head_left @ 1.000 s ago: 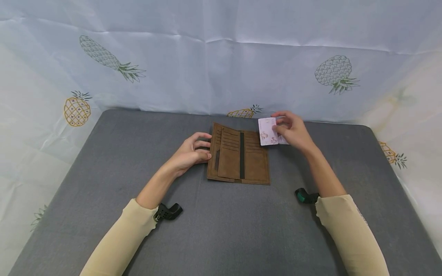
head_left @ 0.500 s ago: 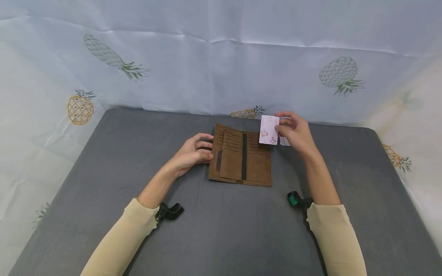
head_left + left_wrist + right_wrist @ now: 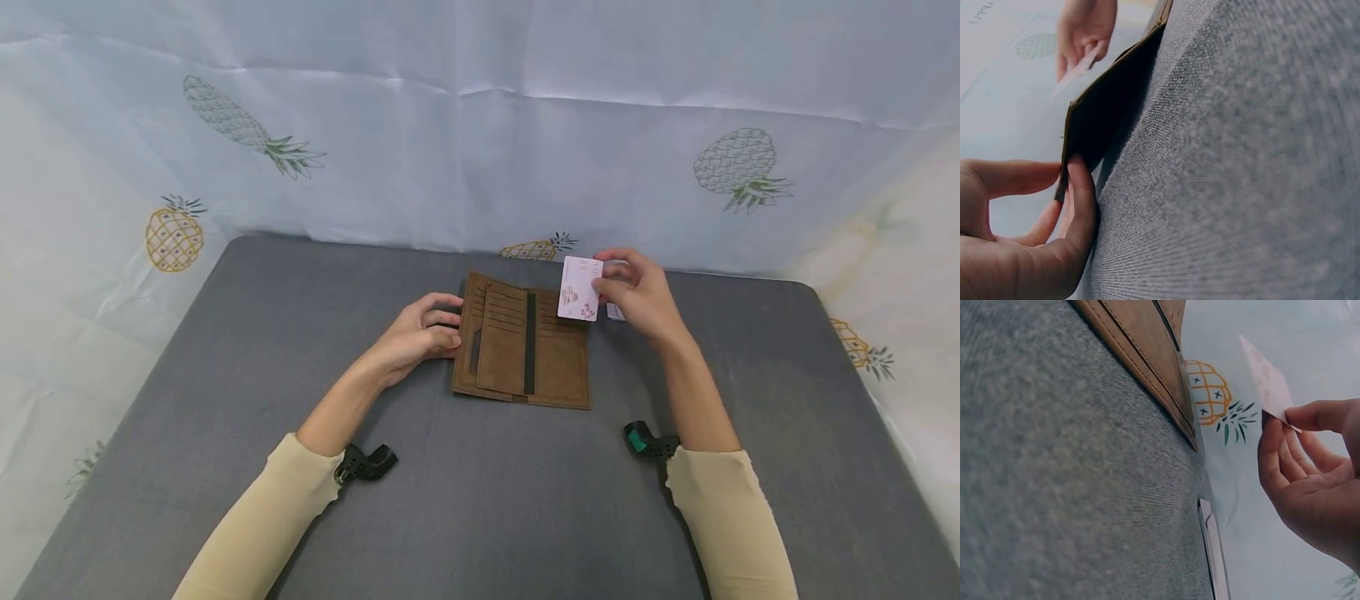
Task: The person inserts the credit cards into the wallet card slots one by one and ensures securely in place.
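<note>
An open brown wallet (image 3: 558,367) with rows of card slots lies on the grey table. My left hand (image 3: 408,337) pinches its left cover between thumb and fingers; in the left wrist view that cover (image 3: 1107,103) tilts up off the cloth. Over the wallet's upper right slots, a pink card (image 3: 579,289) with a flower print is held up by my right hand (image 3: 637,296). In the right wrist view the thumb and fingers grip the card (image 3: 1269,384) by one edge, above the table.
Behind my right hand, more cards (image 3: 615,312) lie on the table (image 3: 480,500) right of the wallet; the right wrist view shows them as a thin stack (image 3: 1211,550). A pineapple-print curtain (image 3: 420,167) hangs along the table's back edge.
My right hand has lifted the pink card away from the other cards and shifted it slightly left, then lowered it a little over the wallet's right side. The left hand keeps its hold.
</note>
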`<state>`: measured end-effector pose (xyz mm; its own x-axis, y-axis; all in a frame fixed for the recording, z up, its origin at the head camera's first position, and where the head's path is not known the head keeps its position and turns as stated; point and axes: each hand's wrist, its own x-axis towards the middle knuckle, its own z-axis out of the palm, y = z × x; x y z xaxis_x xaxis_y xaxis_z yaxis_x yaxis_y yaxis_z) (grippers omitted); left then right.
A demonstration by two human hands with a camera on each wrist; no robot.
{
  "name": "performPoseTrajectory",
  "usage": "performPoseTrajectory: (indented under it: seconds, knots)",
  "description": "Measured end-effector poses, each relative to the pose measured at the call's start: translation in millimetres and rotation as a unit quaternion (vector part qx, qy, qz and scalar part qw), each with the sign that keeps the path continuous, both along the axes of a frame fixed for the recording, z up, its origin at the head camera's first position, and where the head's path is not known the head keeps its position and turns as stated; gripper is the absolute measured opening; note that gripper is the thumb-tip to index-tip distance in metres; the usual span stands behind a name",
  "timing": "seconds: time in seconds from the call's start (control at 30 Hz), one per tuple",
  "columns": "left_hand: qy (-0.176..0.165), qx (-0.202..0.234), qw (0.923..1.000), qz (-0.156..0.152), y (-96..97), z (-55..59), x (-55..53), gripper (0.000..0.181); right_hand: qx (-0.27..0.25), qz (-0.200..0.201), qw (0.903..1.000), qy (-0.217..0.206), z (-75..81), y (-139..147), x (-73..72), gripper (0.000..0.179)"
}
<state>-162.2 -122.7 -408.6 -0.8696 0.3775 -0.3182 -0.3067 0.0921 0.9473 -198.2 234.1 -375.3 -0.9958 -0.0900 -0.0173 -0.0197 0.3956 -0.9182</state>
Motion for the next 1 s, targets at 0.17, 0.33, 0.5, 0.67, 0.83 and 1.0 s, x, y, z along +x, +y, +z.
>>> performPoseTrajectory:
  seconds: [0.17,0.33,0.5,0.67,0.83,1.0]
  knots:
    - [-0.001,0.003,1.0,0.0,1.6,0.7,1.5,0.068,0.02,0.012,0.9997,-0.005,-3.0,-1.0,0.3,0.041]
    - [-0.004,0.003,1.0,0.003,2.5,-0.1,2.5,0.068,0.022,0.024,0.9994,-0.014,-9.2,-3.6,-1.4,0.043]
    - [-0.006,0.0,1.0,0.002,1.9,-0.6,2.0,0.068,0.008,0.036,0.9991,-0.021,-12.0,-4.7,-2.0,0.044]
    - [-0.004,-0.004,1.0,0.001,1.2,0.9,0.6,0.067,0.002,0.048,0.9986,-0.019,-12.6,-4.5,-3.6,0.042]
    - [-0.004,-0.005,1.0,0.002,1.6,1.4,-0.2,0.067,0.004,0.065,0.9977,-0.02,-15.0,-5.0,-5.5,0.041]
    - [0.0,-0.004,1.0,0.003,1.0,0.8,-0.7,0.067,0.013,0.079,0.9965,-0.025,-17.7,-6.1,-6.5,0.041]
